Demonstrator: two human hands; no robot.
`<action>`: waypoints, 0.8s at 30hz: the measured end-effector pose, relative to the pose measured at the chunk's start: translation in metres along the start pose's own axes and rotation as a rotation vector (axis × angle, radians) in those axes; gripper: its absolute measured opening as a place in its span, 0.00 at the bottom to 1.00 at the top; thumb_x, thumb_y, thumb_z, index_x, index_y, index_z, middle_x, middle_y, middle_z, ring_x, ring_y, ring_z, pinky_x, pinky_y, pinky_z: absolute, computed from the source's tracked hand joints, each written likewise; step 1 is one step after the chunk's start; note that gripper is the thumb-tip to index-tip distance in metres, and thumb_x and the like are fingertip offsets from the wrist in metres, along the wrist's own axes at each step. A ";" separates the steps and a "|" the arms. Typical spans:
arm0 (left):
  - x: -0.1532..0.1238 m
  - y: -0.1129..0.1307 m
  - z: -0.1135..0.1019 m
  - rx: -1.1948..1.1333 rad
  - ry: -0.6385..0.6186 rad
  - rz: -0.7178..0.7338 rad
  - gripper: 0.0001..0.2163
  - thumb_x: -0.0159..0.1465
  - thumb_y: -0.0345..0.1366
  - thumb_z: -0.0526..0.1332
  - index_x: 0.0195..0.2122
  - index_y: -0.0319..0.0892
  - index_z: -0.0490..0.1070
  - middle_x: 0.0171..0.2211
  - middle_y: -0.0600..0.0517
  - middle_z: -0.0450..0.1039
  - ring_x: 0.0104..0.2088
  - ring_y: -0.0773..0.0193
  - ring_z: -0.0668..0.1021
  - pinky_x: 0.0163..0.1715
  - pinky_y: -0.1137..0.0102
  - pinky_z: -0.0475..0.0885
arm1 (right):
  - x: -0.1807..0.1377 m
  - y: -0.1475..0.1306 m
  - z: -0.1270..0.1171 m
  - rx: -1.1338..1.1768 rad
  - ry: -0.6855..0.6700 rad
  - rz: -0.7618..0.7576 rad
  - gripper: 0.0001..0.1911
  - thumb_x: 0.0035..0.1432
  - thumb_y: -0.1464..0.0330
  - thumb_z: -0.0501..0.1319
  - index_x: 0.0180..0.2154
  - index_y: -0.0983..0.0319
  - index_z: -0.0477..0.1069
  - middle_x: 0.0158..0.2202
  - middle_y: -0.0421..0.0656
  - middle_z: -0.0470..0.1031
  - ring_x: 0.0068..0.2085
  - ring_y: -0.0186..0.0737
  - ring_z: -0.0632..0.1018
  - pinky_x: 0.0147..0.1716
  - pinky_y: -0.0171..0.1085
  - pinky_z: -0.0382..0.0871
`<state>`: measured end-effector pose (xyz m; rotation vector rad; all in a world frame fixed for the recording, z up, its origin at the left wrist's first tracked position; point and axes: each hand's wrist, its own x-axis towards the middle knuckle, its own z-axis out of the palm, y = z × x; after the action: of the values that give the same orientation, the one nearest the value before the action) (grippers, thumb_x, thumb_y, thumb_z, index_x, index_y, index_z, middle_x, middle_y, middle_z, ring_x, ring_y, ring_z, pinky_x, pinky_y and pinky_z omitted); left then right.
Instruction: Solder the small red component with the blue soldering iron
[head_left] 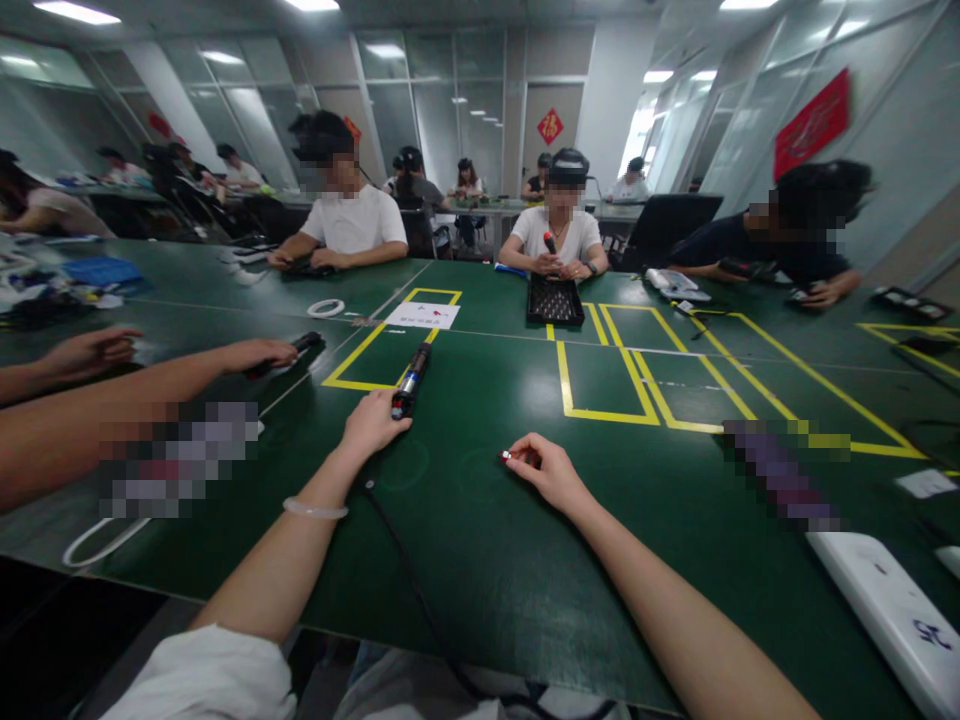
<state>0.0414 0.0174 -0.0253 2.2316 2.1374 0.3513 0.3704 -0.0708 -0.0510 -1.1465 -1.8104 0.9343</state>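
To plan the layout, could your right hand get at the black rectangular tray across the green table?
Probably yes, with a stretch: bare green table lies between the right hand and the black rectangular tray, though that hand pinches a small red-and-silver part.

One screwdriver; one small part; one tray; one label

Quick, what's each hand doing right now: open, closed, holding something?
Left hand: closed on the near end of the black tool lying on the table.
Right hand: closed, pinching a small red piece at its fingertips.
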 end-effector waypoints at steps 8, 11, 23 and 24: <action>-0.040 0.096 0.010 -0.115 -0.030 0.355 0.28 0.56 0.44 0.62 0.57 0.42 0.62 0.53 0.42 0.66 0.50 0.50 0.70 0.46 0.60 0.69 | 0.000 0.003 -0.001 0.021 0.029 -0.027 0.10 0.57 0.62 0.61 0.37 0.61 0.67 0.28 0.38 0.69 0.27 0.33 0.68 0.27 0.32 0.61; -0.054 0.118 0.012 -0.145 -0.036 0.443 0.28 0.56 0.43 0.63 0.57 0.44 0.61 0.53 0.42 0.66 0.50 0.50 0.70 0.46 0.60 0.69 | 0.001 0.005 0.000 -0.033 0.037 -0.062 0.08 0.58 0.64 0.61 0.34 0.61 0.66 0.27 0.37 0.67 0.27 0.33 0.67 0.27 0.31 0.60; -0.074 0.139 0.010 -0.195 -0.090 0.580 0.26 0.57 0.39 0.61 0.57 0.43 0.59 0.54 0.45 0.64 0.50 0.53 0.69 0.51 0.61 0.66 | -0.001 0.002 0.002 -0.217 -0.004 -0.173 0.04 0.57 0.71 0.61 0.33 0.61 0.65 0.33 0.40 0.68 0.32 0.36 0.69 0.33 0.33 0.62; -0.075 0.140 0.009 -0.186 -0.091 0.577 0.26 0.57 0.39 0.61 0.57 0.43 0.59 0.55 0.45 0.64 0.51 0.53 0.69 0.51 0.61 0.66 | -0.001 0.002 0.002 -0.219 -0.010 -0.180 0.04 0.56 0.72 0.61 0.34 0.61 0.66 0.34 0.40 0.68 0.32 0.36 0.69 0.33 0.33 0.62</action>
<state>0.1783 -0.0635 -0.0194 2.6416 1.3181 0.4279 0.3700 -0.0715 -0.0541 -1.0884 -2.0243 0.6507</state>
